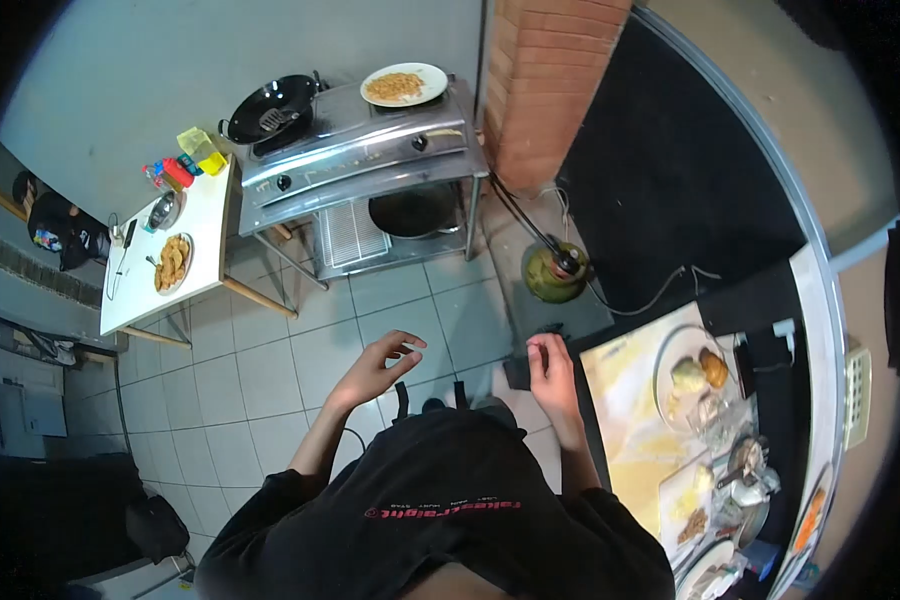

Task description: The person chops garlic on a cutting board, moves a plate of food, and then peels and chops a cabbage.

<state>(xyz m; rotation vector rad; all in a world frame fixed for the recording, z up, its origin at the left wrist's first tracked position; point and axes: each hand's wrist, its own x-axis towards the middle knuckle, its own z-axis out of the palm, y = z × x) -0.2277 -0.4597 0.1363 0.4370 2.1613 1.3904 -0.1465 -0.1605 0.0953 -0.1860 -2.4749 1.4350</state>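
Note:
My left hand (378, 368) hangs in the air over the tiled floor, its fingers loosely bent and apart, with nothing in it. On the other side, my right hand (553, 375) is held up in front of the body, near the counter on the right. Its fingers are loosely curled, and no object shows in them. Ahead stands a metal gas stove (355, 160). It bears a black wok (288, 92) with a slotted spatula in it and a white plate (432, 92) of golden-brown food. Neither hand touches any of these.
A white table (203, 218) at the left holds a plate of fried food (173, 262), a metal bowl (164, 210) and bottles. A green gas cylinder (553, 275) stands by the brick pillar. Food and dishes crowd the right counter (610, 380). Another person (65, 230) is at far left.

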